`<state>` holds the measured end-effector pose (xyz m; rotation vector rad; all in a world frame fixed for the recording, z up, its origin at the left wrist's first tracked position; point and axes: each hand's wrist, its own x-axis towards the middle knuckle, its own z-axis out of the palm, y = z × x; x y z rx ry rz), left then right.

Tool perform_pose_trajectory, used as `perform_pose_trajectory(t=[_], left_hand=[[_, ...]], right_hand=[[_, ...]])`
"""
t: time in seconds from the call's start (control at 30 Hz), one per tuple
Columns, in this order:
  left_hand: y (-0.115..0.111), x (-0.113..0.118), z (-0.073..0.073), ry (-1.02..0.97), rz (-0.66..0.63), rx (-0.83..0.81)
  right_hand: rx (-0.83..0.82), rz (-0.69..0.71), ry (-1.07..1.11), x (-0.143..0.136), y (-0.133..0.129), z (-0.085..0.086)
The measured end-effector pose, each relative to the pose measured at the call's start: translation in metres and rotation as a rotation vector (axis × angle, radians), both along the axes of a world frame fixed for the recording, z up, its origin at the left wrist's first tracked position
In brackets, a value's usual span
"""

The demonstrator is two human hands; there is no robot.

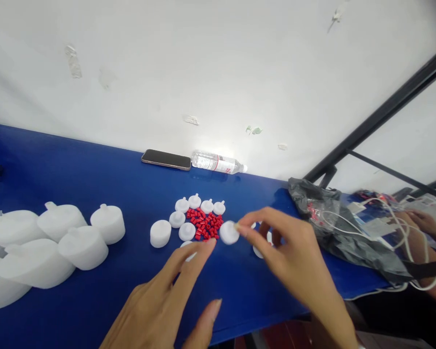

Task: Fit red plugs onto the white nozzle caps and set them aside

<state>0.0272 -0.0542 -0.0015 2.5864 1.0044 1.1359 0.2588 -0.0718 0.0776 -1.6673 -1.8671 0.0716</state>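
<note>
White cap (228, 232) pinched in right hand (290, 257), beside red pieces (205, 225), open blue table (240, 286) in front

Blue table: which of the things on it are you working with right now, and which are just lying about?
In use: white cap in right hand; red pieces; small white caps; left hand reaching.
Lying about: phone, water bottle, black bag, white cables.

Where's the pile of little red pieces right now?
In the head view the red pieces lie mid-table on the blue table, ringed by small white caps, just beyond the left hand fingertips.
</note>
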Motion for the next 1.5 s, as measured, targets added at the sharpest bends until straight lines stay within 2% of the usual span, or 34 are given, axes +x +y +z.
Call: perform_pose_trajectory(t=[0.13,0.2,0.27,0.33,0.4,0.5,0.6,0.7,0.8,0.93,1.07,1.13,1.2,1.37,1.5], left_hand=[[0.002,-0.001,-0.006,-0.060,-0.033,0.058],[0.004,-0.001,-0.009,-0.066,-0.061,0.102],[0.005,-0.001,-0.011,-0.045,-0.069,0.110],[0.007,-0.001,-0.012,-0.028,-0.072,0.085],[0.007,0.000,-0.011,-0.025,-0.075,0.055],[0.007,0.002,-0.010,-0.018,-0.087,0.030],[0.006,0.003,-0.010,-0.017,-0.091,0.008],[0.007,0.004,-0.011,-0.013,-0.090,0.005],[0.009,0.003,-0.011,0.002,-0.084,0.023],[0.010,0.001,-0.012,0.048,-0.097,0.014],[0.009,0.001,-0.013,0.034,-0.085,0.005],[0.009,0.001,-0.013,0.023,-0.082,-0.002],[0.009,0.002,-0.013,0.013,-0.086,0.005],[0.012,0.003,-0.010,-0.053,-0.103,0.076],[0.013,0.006,-0.007,-0.046,-0.103,0.071]], right_hand=[[-0.113,0.256,0.184,-0.027,-0.026,0.002],[-0.115,0.276,0.200,-0.026,-0.027,0.000],[-0.034,0.167,0.098,-0.013,-0.021,-0.003],[0.012,-0.007,-0.115,0.004,-0.010,-0.009],[-0.068,-0.124,-0.334,0.017,0.000,-0.017],[-0.253,-0.184,-0.536,0.024,0.010,-0.027],[-0.370,-0.248,-0.662,0.020,0.014,-0.032],[-0.433,-0.289,-0.727,0.015,0.017,-0.032],[-0.441,-0.273,-0.711,0.014,0.016,-0.031],[-0.364,-0.198,-0.540,0.013,0.007,-0.027],[-0.275,-0.038,-0.002,0.001,-0.010,-0.019],[-0.235,0.002,0.267,-0.009,-0.016,-0.018],[-0.209,0.020,0.441,-0.020,-0.020,-0.021],[-0.238,0.060,0.574,-0.036,-0.023,-0.038],[-0.233,0.054,0.610,-0.035,-0.023,-0.042]])
